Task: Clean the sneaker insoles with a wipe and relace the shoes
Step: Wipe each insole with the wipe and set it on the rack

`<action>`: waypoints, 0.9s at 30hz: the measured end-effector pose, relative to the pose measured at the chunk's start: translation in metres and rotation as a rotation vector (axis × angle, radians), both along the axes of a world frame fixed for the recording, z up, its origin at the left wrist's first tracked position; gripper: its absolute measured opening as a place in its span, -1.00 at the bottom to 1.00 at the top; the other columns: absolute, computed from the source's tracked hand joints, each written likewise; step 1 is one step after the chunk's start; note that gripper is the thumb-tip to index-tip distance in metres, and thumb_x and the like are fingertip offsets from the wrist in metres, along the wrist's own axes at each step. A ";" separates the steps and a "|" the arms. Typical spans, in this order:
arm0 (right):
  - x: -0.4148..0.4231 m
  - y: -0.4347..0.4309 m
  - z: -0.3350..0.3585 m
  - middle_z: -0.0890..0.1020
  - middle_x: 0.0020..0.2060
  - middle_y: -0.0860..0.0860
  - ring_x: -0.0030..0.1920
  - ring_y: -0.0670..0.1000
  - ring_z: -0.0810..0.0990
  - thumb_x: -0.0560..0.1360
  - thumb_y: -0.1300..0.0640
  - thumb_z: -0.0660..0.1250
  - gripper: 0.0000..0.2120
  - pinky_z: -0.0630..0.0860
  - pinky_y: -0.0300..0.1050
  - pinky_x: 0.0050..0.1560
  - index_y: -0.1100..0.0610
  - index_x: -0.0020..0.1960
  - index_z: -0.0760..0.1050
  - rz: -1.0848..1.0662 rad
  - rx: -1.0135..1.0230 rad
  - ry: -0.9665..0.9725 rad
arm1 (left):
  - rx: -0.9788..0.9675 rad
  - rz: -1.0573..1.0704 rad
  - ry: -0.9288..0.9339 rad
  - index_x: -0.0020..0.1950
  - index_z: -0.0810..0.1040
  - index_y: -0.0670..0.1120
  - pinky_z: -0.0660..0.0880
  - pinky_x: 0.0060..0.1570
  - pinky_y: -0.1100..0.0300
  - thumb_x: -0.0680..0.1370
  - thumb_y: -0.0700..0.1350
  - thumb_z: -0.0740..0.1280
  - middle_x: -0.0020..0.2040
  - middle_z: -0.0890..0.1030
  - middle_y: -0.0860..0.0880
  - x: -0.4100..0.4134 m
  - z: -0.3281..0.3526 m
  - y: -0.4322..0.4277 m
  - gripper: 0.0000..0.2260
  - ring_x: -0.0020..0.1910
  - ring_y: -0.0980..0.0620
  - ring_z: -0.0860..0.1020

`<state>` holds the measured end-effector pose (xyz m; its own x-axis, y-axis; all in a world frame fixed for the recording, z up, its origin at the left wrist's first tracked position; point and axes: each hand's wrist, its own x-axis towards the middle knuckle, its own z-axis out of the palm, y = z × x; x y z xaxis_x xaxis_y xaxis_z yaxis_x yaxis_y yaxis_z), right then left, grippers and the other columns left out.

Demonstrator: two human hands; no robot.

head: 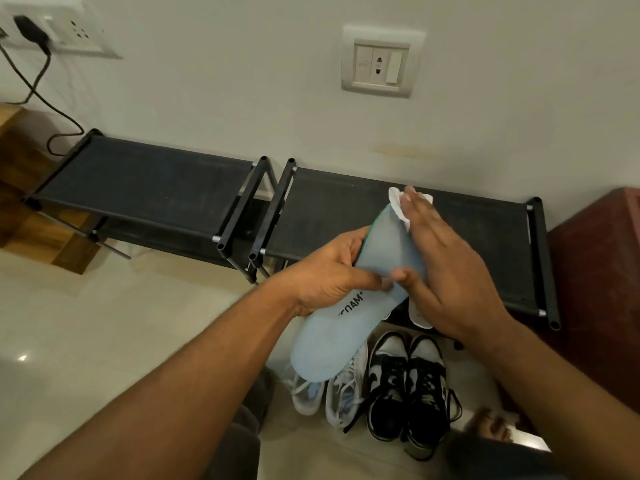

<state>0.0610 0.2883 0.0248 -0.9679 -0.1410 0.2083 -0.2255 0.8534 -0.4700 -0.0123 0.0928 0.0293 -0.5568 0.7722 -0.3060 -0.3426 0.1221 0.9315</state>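
Right shoe rack (329,209): black fabric top shelf, standing against the wall. On the level below it, part of one white shoe (420,317) showed under the right wrist; the rest of that level was hidden. Left shoe rack (145,178): same build, just beside the right one.

On the floor in front of the right rack: a pair of white sneakers (346,389) and, touching it on the right, a pair of black-and-white sneakers (408,382) with black laces loose. Whether either pair had insoles inside could not be told.

Insole (346,327): light blue, printed lettering near the middle, held in the air above the sneakers, tilted, toe end up toward the rack, heel end toward the camera.

Left hand (329,275): clamped on the insole's left edge at mid-length, thumb on the top face, fingers curled round beneath.

Right hand (453,271): palm down over the insole's upper half, fingers straight and close together, pressing a white wipe (394,202) onto the toe end. The wipe stuck out past the fingertips. The thumb lay on the insole, close to the left thumb.
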 end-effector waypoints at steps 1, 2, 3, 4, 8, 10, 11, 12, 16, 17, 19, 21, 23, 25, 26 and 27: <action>0.002 -0.005 0.000 0.02 0.70 0.03 0.69 -0.01 -0.03 0.60 -0.48 -0.11 -0.08 0.19 0.16 0.62 0.17 0.70 -0.01 0.030 0.002 0.012 | 0.001 0.006 -0.006 0.50 0.44 -0.16 0.64 0.04 0.01 0.60 -0.43 0.39 0.19 0.68 -0.20 0.000 0.000 0.000 -0.51 0.09 -0.13 0.68; 0.005 -0.012 0.000 0.01 0.70 0.05 0.69 0.01 -0.04 0.59 -0.48 -0.11 -0.06 0.15 0.15 0.64 0.18 0.70 -0.02 0.097 0.039 0.034 | -0.002 0.014 -0.007 0.50 0.43 -0.15 0.63 0.04 0.02 0.60 -0.44 0.39 0.16 0.68 -0.18 0.000 -0.001 -0.001 -0.50 0.09 -0.12 0.68; 0.008 -0.018 -0.003 0.00 0.70 0.06 0.69 0.02 -0.05 0.58 -0.48 -0.11 -0.06 0.14 0.15 0.64 0.19 0.70 -0.03 0.153 0.081 0.043 | -0.007 0.022 -0.003 0.51 0.43 -0.14 0.63 0.04 0.05 0.59 -0.45 0.38 0.13 0.69 -0.16 0.000 -0.002 -0.001 -0.49 0.08 -0.09 0.68; 0.008 -0.017 -0.006 0.00 0.70 0.07 0.69 0.02 -0.05 0.59 -0.48 -0.11 -0.06 0.15 0.18 0.63 0.18 0.70 -0.03 0.166 0.108 0.041 | -0.009 0.022 0.003 0.50 0.43 -0.12 0.63 0.03 0.06 0.59 -0.45 0.37 0.11 0.69 -0.14 0.000 -0.002 -0.001 -0.48 0.06 -0.07 0.68; -0.001 0.001 -0.001 0.01 0.70 0.02 0.69 -0.01 -0.02 0.61 -0.46 -0.07 -0.10 0.23 0.19 0.61 0.14 0.71 -0.04 -0.017 -0.019 -0.009 | 0.014 0.020 -0.008 0.56 0.39 -0.03 0.67 0.03 0.00 0.59 -0.46 0.38 0.20 0.68 -0.20 0.002 0.001 0.002 -0.39 0.09 -0.10 0.69; 0.005 -0.011 -0.001 -0.01 0.70 0.05 0.69 0.02 -0.05 0.60 -0.43 -0.02 -0.09 0.17 0.16 0.63 0.17 0.70 -0.04 0.080 0.004 0.026 | 0.018 0.031 -0.023 0.57 0.38 -0.03 0.66 -0.04 0.06 0.58 -0.48 0.37 0.12 0.69 -0.13 0.001 0.001 0.000 -0.37 0.03 -0.06 0.69; 0.009 -0.017 -0.004 -0.02 0.70 0.05 0.69 0.02 -0.06 0.59 -0.43 0.00 -0.08 0.17 0.16 0.63 0.17 0.70 -0.04 0.140 0.048 0.036 | 0.012 0.039 -0.021 0.55 0.39 -0.04 0.65 -0.06 0.09 0.56 -0.48 0.36 0.07 0.70 -0.09 0.000 0.000 -0.001 -0.37 0.00 -0.03 0.69; 0.009 -0.017 -0.007 -0.01 0.70 0.05 0.69 0.01 -0.06 0.59 -0.43 0.00 -0.09 0.19 0.18 0.62 0.17 0.70 -0.04 0.160 0.076 0.037 | 0.010 0.038 -0.017 0.54 0.39 -0.03 0.65 -0.07 0.10 0.56 -0.48 0.36 0.05 0.70 -0.07 -0.001 0.000 -0.001 -0.37 -0.01 -0.02 0.69; -0.002 0.002 -0.004 0.02 0.70 0.01 0.68 -0.02 -0.01 0.61 -0.48 -0.07 -0.10 0.26 0.21 0.58 0.13 0.71 -0.02 -0.024 -0.046 -0.020 | 0.032 0.003 -0.030 0.64 0.30 0.05 0.67 0.02 0.01 0.59 -0.50 0.34 0.21 0.66 -0.15 0.000 0.002 0.001 -0.28 0.07 -0.09 0.68; -0.001 -0.001 -0.004 0.01 0.70 0.03 0.69 0.00 -0.02 0.60 -0.47 -0.07 -0.09 0.23 0.21 0.60 0.15 0.70 -0.03 0.012 -0.050 -0.009 | 0.030 -0.002 -0.027 0.63 0.30 0.06 0.67 0.01 0.02 0.59 -0.50 0.33 0.21 0.66 -0.16 0.000 0.003 0.000 -0.28 0.06 -0.09 0.68; 0.004 -0.009 -0.006 -0.01 0.70 0.06 0.69 0.03 -0.05 0.60 -0.46 -0.05 -0.08 0.19 0.22 0.62 0.18 0.70 -0.04 0.139 0.020 0.024 | 0.010 -0.010 -0.016 0.61 0.32 0.04 0.67 -0.04 0.05 0.59 -0.51 0.33 0.17 0.66 -0.17 0.000 0.003 -0.002 -0.29 0.02 -0.06 0.69; 0.004 -0.003 -0.008 -0.01 0.70 0.03 0.69 -0.01 -0.04 0.60 -0.47 -0.06 -0.08 0.21 0.20 0.61 0.15 0.70 -0.04 0.132 0.032 0.022 | 0.008 -0.029 -0.007 0.62 0.31 0.03 0.66 0.00 0.05 0.58 -0.52 0.34 0.20 0.65 -0.17 0.001 0.002 -0.001 -0.28 0.06 -0.08 0.69; 0.000 0.005 -0.004 0.01 0.70 0.00 0.68 -0.04 -0.02 0.59 -0.50 -0.09 -0.07 0.23 0.19 0.60 0.13 0.71 -0.03 0.026 -0.054 -0.010 | 0.025 -0.048 -0.019 0.65 0.28 0.04 0.64 0.07 0.00 0.57 -0.52 0.35 0.26 0.65 -0.17 0.002 0.002 0.001 -0.24 0.14 -0.14 0.68; 0.001 0.000 -0.002 0.00 0.70 0.03 0.69 0.00 -0.02 0.58 -0.51 -0.09 -0.05 0.19 0.17 0.63 0.15 0.70 -0.02 0.056 -0.070 0.007 | 0.019 -0.040 -0.021 0.65 0.27 0.07 0.65 0.07 0.01 0.56 -0.52 0.35 0.25 0.66 -0.13 0.002 0.003 0.001 -0.21 0.15 -0.11 0.68; 0.004 -0.005 -0.002 -0.01 0.70 0.05 0.69 0.02 -0.04 0.57 -0.51 -0.09 -0.04 0.16 0.16 0.63 0.18 0.70 -0.01 0.115 -0.028 0.031 | 0.011 -0.036 -0.011 0.65 0.28 0.09 0.66 0.05 0.03 0.56 -0.52 0.34 0.22 0.67 -0.11 0.002 0.003 -0.001 -0.21 0.12 -0.08 0.68; 0.005 -0.007 -0.004 -0.01 0.70 0.06 0.69 0.03 -0.05 0.57 -0.50 -0.09 -0.03 0.15 0.17 0.63 0.19 0.70 -0.01 0.156 0.008 0.044 | 0.002 -0.037 0.001 0.64 0.29 0.10 0.66 0.03 0.04 0.56 -0.52 0.34 0.20 0.67 -0.10 0.002 0.003 -0.001 -0.22 0.10 -0.06 0.68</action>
